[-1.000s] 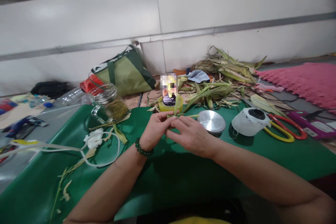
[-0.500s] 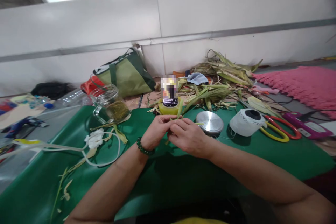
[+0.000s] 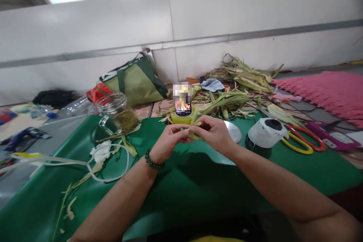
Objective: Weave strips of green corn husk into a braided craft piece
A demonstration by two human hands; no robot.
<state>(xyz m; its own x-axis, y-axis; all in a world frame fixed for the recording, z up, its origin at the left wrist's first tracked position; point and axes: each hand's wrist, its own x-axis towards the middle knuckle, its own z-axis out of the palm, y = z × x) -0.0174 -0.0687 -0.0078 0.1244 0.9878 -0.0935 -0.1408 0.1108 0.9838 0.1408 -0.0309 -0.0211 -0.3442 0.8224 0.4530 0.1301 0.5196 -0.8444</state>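
Both hands meet above the green mat (image 3: 181, 193), in front of a phone (image 3: 183, 108) on a yellow-green stand. Strips of green corn husk (image 3: 194, 128) stick out between them. My left hand (image 3: 169, 138), with a green bead bracelet at the wrist, is closed on the husk. My right hand (image 3: 216, 132) pinches the husk between thumb and fingers from the other side. Just behind the right hand, a round metal lid-like disc (image 3: 234, 132) is partly hidden. A spool of white thread (image 3: 266, 133) stands right of it.
Scissors with red and yellow handles (image 3: 309, 140) lie at the right, beside a purple power strip (image 3: 333, 136). Corn husks (image 3: 227, 102) are heaped at the back. A glass mug (image 3: 120, 115) and a white cord loop (image 3: 127, 159) are at the left.
My right hand has lifted and shifted a little right, its fingers more apart from the left hand, so more husk shows. It now covers much of the disc. My left hand is almost unmoved.
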